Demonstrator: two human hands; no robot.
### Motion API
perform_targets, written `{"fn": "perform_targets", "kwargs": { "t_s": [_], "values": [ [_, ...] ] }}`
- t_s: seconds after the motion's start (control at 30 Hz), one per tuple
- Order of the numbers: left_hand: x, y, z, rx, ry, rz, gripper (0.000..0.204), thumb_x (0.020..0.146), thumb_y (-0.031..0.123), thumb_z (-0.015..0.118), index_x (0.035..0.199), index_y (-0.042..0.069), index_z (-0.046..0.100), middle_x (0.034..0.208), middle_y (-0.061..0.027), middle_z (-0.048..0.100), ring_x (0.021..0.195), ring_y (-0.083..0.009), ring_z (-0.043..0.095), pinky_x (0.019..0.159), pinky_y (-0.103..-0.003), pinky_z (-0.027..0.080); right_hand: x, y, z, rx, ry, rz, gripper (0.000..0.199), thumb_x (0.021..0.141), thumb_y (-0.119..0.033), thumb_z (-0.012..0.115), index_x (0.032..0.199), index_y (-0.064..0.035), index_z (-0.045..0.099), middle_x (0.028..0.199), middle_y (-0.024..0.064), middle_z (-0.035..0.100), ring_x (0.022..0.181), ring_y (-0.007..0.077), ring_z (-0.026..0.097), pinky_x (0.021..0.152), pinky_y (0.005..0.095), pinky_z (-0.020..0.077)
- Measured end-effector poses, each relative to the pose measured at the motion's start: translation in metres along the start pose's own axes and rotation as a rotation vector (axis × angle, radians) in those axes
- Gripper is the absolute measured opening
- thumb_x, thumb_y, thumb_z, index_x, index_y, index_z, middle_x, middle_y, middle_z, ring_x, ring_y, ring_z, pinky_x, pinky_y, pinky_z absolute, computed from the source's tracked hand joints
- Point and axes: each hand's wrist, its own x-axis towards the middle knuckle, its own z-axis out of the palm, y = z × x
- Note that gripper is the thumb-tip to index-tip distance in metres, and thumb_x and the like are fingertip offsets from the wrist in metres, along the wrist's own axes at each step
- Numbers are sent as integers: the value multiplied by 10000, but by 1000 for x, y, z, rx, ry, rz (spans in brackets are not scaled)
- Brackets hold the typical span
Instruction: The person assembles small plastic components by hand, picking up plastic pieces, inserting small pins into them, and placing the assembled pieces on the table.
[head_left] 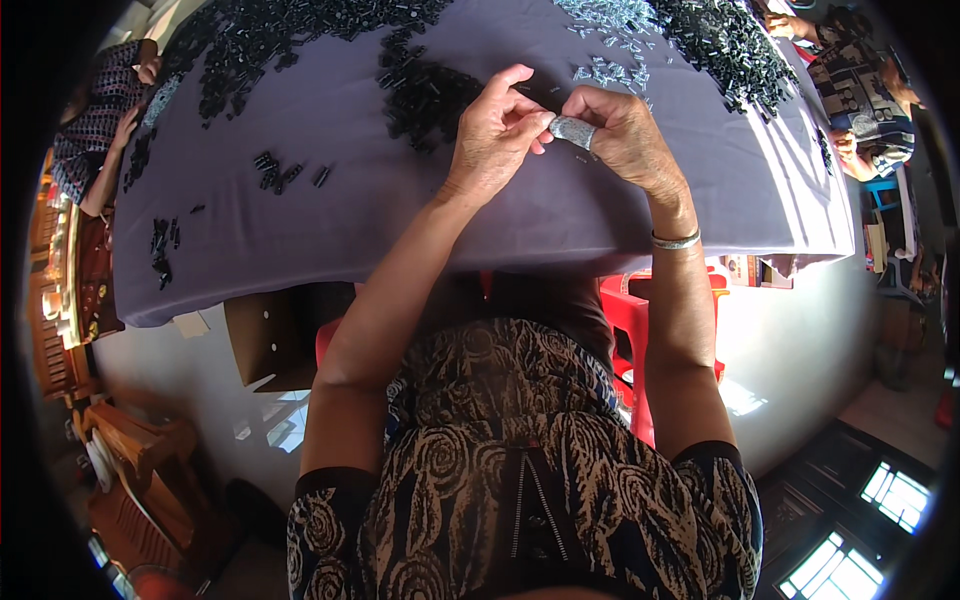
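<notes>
My left hand (492, 142) and my right hand (632, 142) meet above the purple-grey tablecloth (330, 225). On the left, the thumb is pinched against the fingers while one finger stands raised. The fingers of my right hand are curled in, and its thumb wears a grey speckled wrap (573, 131) that points at the left fingertips. Whatever lies between the fingertips is too small to make out. Just beyond my left hand spreads a heap of small black pieces (425, 98). Small pale blue pieces (612, 72) lie scattered beyond my right hand.
More black pieces are heaped at the far left (240, 70) and far right (735, 70); a few loose ones (270, 170) lie nearer. One person (100, 125) works at the left edge, another (860, 95) at the right. Below the table are a cardboard box (255, 335) and a red stool (628, 320).
</notes>
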Motion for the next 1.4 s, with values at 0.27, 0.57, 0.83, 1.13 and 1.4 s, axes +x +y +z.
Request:
{"fn": "perform_targets", "kwargs": {
  "t_s": [0.27, 0.57, 0.83, 1.13, 1.4],
  "values": [
    [2, -2, 1, 91, 18, -25, 498, 812, -38, 622, 1255, -19, 395, 798, -94, 617, 655, -111, 615, 533, -218, 495, 0, -5, -1, -144, 15, 31, 70, 791, -23, 674, 806, -22, 606, 657, -48, 548, 606, 26, 466, 527, 211, 383],
    [2, -1, 3, 129, 32, 42, 493, 799, -42, 634, 1236, -15, 407, 794, -89, 636, 667, -103, 608, 620, -220, 500, 1, 16, -17, 36, 132, 7, 101, 775, 12, 640, 870, -7, 613, 699, 1, 605, 647, 47, 521, 588, 210, 429],
    [-1, -4, 6, 360, -41, 111, 458, 795, -53, 640, 1221, 12, 482, 794, -35, 623, 686, -74, 569, 629, -218, 491, 5, 29, -22, -66, 451, -2, 229, 731, 6, 585, 949, -21, 650, 794, 96, 694, 687, 130, 640, 654, 258, 496],
    [1, -3, 4, 102, -28, 52, 472, 808, -51, 625, 1242, 10, 449, 818, -63, 623, 708, -92, 573, 672, -230, 492, -2, 9, -20, -86, 39, 61, 355, 723, 55, 390, 985, 6, 624, 774, 13, 612, 629, 59, 495, 515, 206, 395],
    [3, 4, 1, 10, 60, 70, 496, 805, -14, 651, 1247, 2, 429, 843, -74, 632, 701, -94, 586, 578, -201, 449, 0, -15, 1, 160, -64, 301, 238, 915, -233, 476, 838, -60, 621, 671, -29, 530, 526, 15, 405, 425, 170, 318]
  ]
}}
